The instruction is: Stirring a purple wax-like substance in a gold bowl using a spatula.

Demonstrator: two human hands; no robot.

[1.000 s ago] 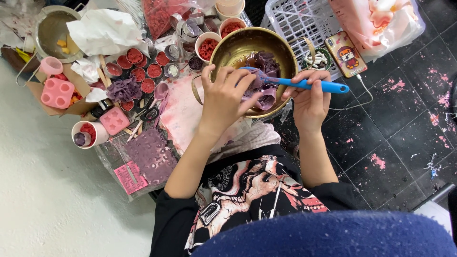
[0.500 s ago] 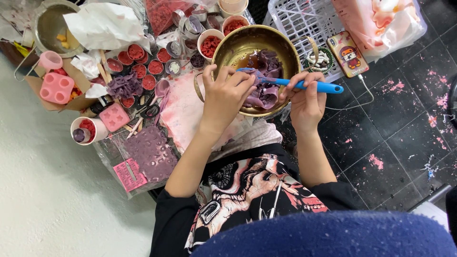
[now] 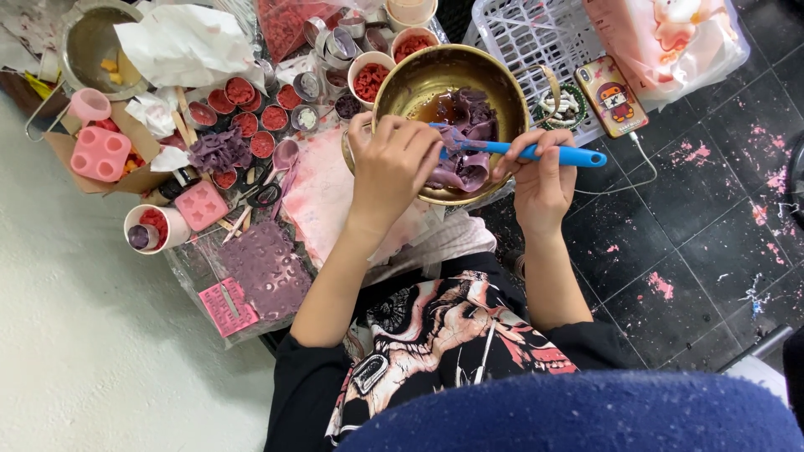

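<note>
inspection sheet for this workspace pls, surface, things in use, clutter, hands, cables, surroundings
surface: low table under pink-stained sheet, crowded
job's things: brass bowl holding purple mass; blue spatula laid across it
clutter: pink moulds, small red-filled tins, paper cups, scissors
hands: left hand at the bowl rim; right hand grips the spatula
cables: white cable from phone
surroundings: dark tiled floor with pink splashes; white basket

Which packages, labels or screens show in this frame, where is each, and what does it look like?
Phone: lying back up beside the white basket, right of the brass bowl; rectangular case, cartoon figure in red and tan; no screen shows.
Pink card: bottom left of the work area; rectangular, pink with small print.
Clear bag: top right; pink and white contents.
</note>
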